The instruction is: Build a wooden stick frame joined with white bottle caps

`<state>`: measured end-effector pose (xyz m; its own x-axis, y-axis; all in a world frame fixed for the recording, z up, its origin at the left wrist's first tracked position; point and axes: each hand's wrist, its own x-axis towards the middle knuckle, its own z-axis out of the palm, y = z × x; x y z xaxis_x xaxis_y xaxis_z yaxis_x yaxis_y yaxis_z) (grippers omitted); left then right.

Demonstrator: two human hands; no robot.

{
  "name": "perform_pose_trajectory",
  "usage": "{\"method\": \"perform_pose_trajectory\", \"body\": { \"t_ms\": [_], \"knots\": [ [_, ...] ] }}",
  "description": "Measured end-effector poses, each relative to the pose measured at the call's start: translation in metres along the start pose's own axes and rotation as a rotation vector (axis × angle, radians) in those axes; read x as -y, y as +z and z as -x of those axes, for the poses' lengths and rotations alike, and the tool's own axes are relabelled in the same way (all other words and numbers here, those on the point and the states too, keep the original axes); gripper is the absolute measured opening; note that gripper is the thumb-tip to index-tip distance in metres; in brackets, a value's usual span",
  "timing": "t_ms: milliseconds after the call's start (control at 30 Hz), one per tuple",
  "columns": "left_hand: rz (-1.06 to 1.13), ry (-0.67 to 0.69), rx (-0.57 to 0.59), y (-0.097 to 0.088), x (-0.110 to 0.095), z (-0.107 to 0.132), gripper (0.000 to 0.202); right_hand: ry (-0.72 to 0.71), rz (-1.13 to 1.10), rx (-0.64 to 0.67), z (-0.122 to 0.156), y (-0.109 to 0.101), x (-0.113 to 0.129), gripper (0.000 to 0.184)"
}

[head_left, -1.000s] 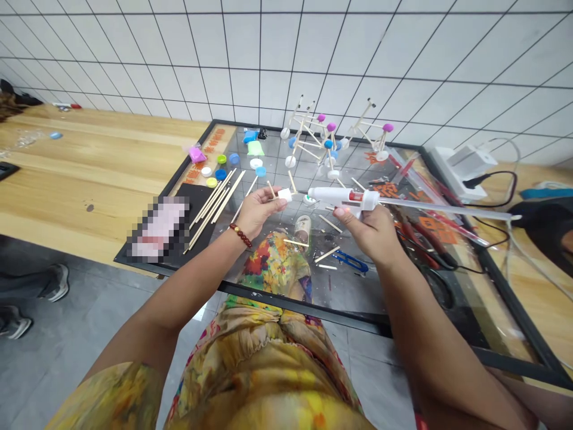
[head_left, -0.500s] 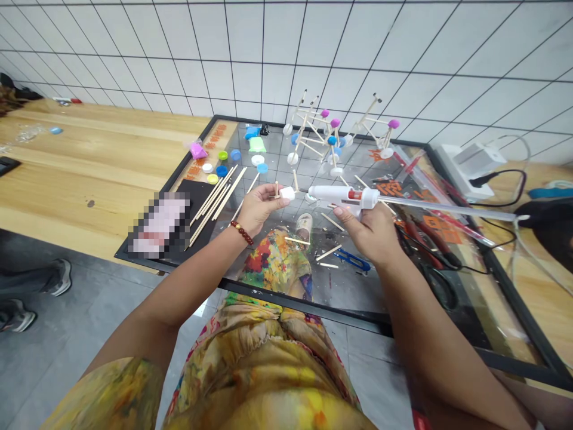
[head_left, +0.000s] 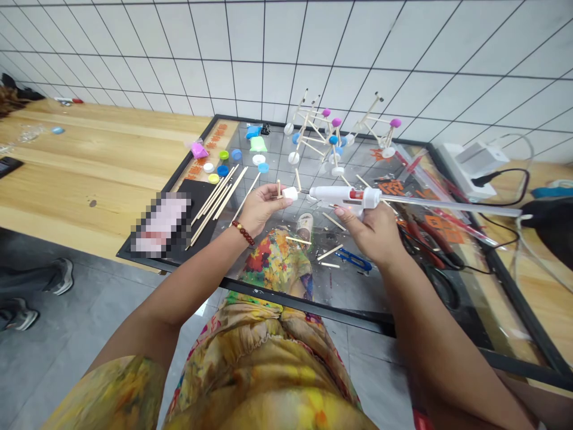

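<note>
My left hand (head_left: 261, 208) pinches a white bottle cap (head_left: 290, 193) over the glass-topped board; a short wooden stick (head_left: 279, 189) stands out beside it. Wrapped round the handle of a white hot glue gun (head_left: 335, 194) is my right hand (head_left: 373, 232). The gun lies level and its nozzle points left at the cap, close to it or touching; I cannot tell which. A clear glue stick (head_left: 447, 205) sticks out of the gun's rear.
Behind stand small stick models (head_left: 320, 134) with caps and coloured balls. Wooden sticks (head_left: 215, 206) and coloured caps (head_left: 222, 171) lie left. A blue cutter (head_left: 353, 259) and loose stick pieces lie in front. Red-handled pliers (head_left: 432, 242) and a power strip (head_left: 465, 173) are right.
Almost nothing differs. The whole view has shifted slightly; both hands hold the cap and glue gun in nearly the same places.
</note>
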<state>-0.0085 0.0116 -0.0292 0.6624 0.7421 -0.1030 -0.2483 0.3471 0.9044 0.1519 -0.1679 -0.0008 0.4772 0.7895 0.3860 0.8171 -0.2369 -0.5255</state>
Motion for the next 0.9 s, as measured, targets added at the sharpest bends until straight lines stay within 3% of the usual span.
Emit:
{"method": "perform_pose_trajectory", "body": {
  "t_ms": [333,667,800,900],
  "knots": [
    [0.006,0.009,-0.008,0.0005,-0.0011,-0.0002,0.034,0.005,-0.008,0.008,-0.0008,-0.0013,-0.0013,0.051],
    [0.01,0.036,0.008,-0.0005,0.0007,-0.0015,0.036,0.016,-0.055,-0.019,-0.002,-0.0018,-0.0017,0.058],
    [-0.039,0.115,0.006,-0.0016,0.0025,-0.0027,0.038,0.001,-0.125,-0.019,-0.0023,-0.003,-0.0003,0.052],
    [-0.115,0.281,-0.006,-0.0055,0.0064,-0.0069,0.035,-0.007,-0.149,-0.021,-0.0027,-0.0044,-0.0012,0.047]
  ]
}}
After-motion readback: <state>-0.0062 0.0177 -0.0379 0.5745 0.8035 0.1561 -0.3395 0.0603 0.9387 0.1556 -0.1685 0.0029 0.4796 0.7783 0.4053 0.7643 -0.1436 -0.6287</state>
